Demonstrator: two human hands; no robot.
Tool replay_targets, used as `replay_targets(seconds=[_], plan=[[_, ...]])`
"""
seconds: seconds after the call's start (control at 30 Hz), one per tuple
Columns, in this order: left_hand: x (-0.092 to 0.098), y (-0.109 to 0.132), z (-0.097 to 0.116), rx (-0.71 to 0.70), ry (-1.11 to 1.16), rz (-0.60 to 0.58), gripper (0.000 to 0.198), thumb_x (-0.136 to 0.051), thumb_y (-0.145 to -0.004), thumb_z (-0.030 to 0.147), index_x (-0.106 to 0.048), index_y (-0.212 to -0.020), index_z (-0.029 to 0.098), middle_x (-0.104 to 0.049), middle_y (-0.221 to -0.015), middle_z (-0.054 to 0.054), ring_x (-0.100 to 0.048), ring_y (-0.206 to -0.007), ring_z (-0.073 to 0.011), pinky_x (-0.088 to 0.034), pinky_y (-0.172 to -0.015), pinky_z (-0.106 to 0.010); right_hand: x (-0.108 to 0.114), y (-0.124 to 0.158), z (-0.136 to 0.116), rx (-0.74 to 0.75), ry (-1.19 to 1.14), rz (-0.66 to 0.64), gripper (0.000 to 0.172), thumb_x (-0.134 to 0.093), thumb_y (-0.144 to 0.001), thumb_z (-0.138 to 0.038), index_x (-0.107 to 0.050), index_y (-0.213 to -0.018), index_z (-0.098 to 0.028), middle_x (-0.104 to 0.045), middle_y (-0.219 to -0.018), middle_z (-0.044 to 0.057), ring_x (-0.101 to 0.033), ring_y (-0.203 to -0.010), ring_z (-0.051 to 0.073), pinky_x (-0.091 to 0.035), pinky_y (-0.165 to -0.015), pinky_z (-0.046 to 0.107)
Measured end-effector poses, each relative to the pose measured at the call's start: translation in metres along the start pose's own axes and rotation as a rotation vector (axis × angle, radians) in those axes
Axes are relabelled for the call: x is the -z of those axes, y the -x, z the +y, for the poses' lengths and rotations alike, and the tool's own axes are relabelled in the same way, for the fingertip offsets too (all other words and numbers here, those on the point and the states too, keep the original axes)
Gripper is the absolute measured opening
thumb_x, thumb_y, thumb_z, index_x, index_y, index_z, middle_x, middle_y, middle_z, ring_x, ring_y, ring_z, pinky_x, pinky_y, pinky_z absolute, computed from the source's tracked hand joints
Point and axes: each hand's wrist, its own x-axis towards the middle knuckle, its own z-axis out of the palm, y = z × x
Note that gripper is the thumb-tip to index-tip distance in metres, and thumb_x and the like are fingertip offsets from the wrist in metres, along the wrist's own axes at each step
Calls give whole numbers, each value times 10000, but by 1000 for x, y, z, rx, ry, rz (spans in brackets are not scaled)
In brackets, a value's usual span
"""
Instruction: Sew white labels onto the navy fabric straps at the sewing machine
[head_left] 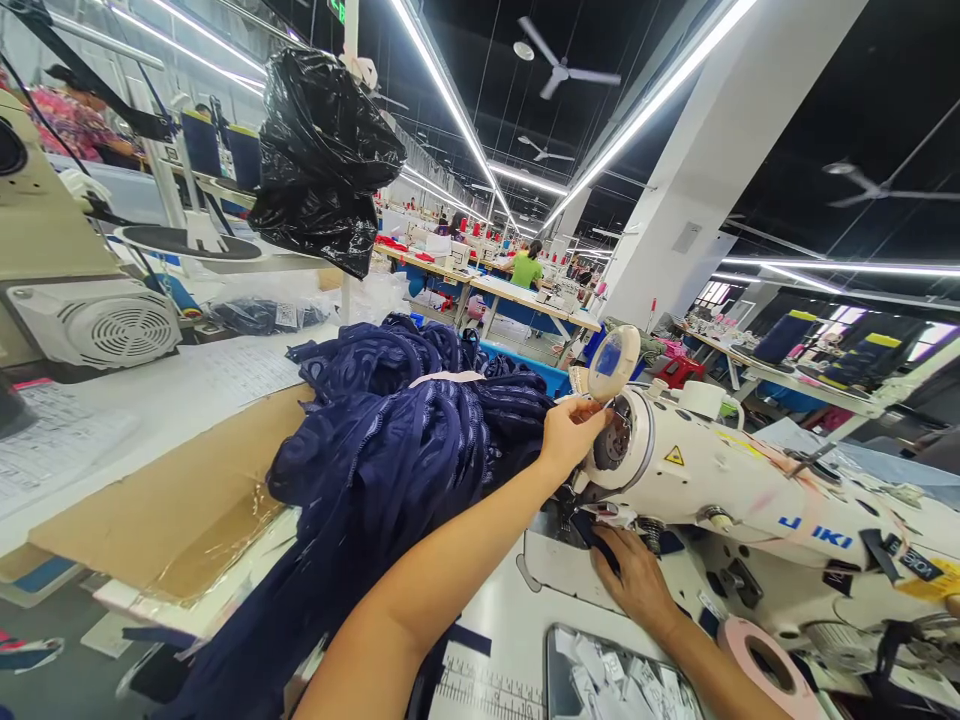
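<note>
- Sewing machine (720, 475), marked JUKI: at right, head end toward the left hand.
- Navy fabric bundle (405, 440): heaped beyond the left arm, bound with a pale strip (450, 378), presumably to keep pieces together.
- Tray (550, 680) of white labels (600, 675): beside the right forearm, likely for easy reach.
- Right hand (630, 572): fingers loosely extended against dark cloth (606, 555) below the machine head, apparently steadying it; pinch not confirmable.
- Left hand (576, 435): fingertips nearly together at the exposed mechanism (616, 445); contents cannot be told.
- Round cover (615, 362): raised, seemingly for access.
</note>
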Motion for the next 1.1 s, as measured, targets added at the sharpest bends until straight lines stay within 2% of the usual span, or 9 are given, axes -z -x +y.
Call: replay_targets(seconds=[0.1,0.2,0.37,0.47,0.53,0.67,0.87,0.97,1.1], plan=[[-5,-3,-2,27,-65,16,53,-630,-668,182,-624,-670,129,-557,-610,13,-482,-595,-92,-385,-575,-204,0,0,0,-2,-5,2,257,-413,-840,-299,-587,-983,-177,-649,-948,108,-592,-920,256,-516,-761,413],[-7,-1,4,71,-57,8,91,-594,-695,161,-577,-610,134,-487,-553,45,-430,-548,-74,-353,-560,-203,-1,1,0,-2,4,7,267,-407,-845,-312,-587,-981,-169,-651,-929,112,-596,-896,258,-521,-733,407],[6,9,24,151,192,-216,112,-545,-758,199,-546,-666,136,-518,-629,34,-461,-590,-69,-361,-590,-191,-3,4,2,16,11,20,262,-416,-845,-310,-581,-983,-159,-650,-926,110,-596,-883,256,-516,-739,406],[17,8,31,128,312,-279,119,-503,-795,209,-540,-704,141,-568,-737,-4,-525,-720,-91,-381,-634,-194,-4,4,3,6,9,18,270,-406,-849,-322,-578,-988,-167,-649,-929,107,-591,-897,258,-509,-756,415],[21,5,31,111,340,-301,140,-480,-804,197,-502,-675,150,-549,-685,7,-541,-723,-96,-394,-667,-208,-4,4,2,-8,4,7,270,-401,-850,-327,-578,-990,-178,-648,-938,105,-593,-901,256,-507,-762,419],[17,-1,23,68,109,-289,163,-477,-756,94,-433,-613,158,-442,-522,68,-453,-525,-62,-373,-604,-201,-3,3,2,-11,-6,11,265,-408,-844,-323,-579,-989,-182,-649,-943,106,-594,-912,257,-512,-762,417],[10,-1,20,85,-240,-281,171,-455,-724,68,-410,-592,167,-398,-454,85,-368,-435,-60,-315,-489,-190,-3,3,2,-12,-14,5,268,-408,-843,-321,-579,-997,-183,-652,-930,106,-599,-906,257,-515,-755,412],[20,2,30,27,-390,-266,141,-464,-727,104,-436,-603,165,-410,-452,78,-402,-451,-70,-326,-499,-192,-1,3,2,-12,-13,-2,268,-408,-841,-318,-581,-994,-182,-653,-943,105,-599,-915,253,-511,-773,411],[44,8,48,-104,-809,-266,128,-487,-718,103,-517,-607,161,-476,-487,50,-445,-500,-97,-343,-542,-213,0,2,1,-16,4,-21,267,-401,-843,-315,-589,-971,-175,-655,-938,107,-604,-897,248,-515,-761,396]])
